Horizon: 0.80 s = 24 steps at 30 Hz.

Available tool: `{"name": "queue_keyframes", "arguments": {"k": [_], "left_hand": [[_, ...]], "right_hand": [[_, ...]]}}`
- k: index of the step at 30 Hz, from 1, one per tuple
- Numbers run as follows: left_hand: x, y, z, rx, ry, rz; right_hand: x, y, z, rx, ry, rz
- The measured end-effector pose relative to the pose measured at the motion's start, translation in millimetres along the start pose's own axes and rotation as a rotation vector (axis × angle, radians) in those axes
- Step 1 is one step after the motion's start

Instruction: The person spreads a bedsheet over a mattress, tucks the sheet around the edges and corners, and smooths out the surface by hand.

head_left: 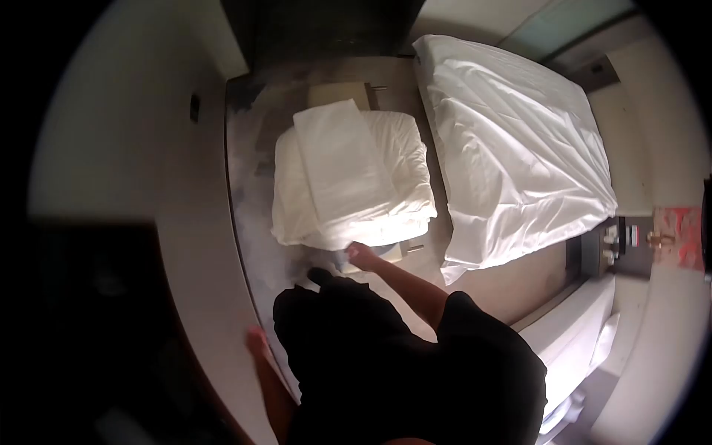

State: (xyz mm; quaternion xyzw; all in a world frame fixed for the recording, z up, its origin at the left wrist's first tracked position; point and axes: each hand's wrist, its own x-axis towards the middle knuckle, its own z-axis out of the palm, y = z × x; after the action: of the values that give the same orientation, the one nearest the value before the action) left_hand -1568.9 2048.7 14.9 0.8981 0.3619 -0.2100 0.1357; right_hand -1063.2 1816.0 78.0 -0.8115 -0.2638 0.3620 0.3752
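A thick folded white duvet (404,156) lies on a low piece of furniture in front of me. On top of it rests a flat folded white sheet (341,163), set at a slant. My right hand (361,256) is at the duvet's near edge, with its fingers curled. Whether it touches the cloth or holds anything is hidden. Off to the left, beside the wall, hangs my left hand (256,341), away from the bedding. Motion smears its fingers.
To the right stands a bed (512,148) under a loose, wrinkled white sheet. A white-covered seat or second bed (571,348) is at the lower right. Small items stand on a shelf (619,245) beyond. A long wall (193,245) runs along my left.
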Motion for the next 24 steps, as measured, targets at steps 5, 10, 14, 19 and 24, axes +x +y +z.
{"name": "queue_keyframes", "arguments": {"k": [5,10,14,19,24], "left_hand": [[15.4,10.3,-5.8,-0.509,-0.489,-0.303],[232.1,-94.6,-84.5,-0.297,-0.496,-0.072],[453.6,-93.1,-257.9,-0.496,-0.394,-0.002],[651.1,44.3,-448.7,-1.433,-0.284,-0.152],[906.1,107.1,-481.0,-1.352,-0.495,0.315]], "right_hand": [[75.1,-175.2,-9.5,0.326,-0.091,-0.024],[127.0,-108.2,48.7,0.297,0.278,0.373],[149.9,-132.0,54.4,0.828,0.349,0.854],[253.8,-108.7,72.0,0.338,0.706,0.814],[348.8,-72.8,86.3,0.29,0.541,1.098]]}}
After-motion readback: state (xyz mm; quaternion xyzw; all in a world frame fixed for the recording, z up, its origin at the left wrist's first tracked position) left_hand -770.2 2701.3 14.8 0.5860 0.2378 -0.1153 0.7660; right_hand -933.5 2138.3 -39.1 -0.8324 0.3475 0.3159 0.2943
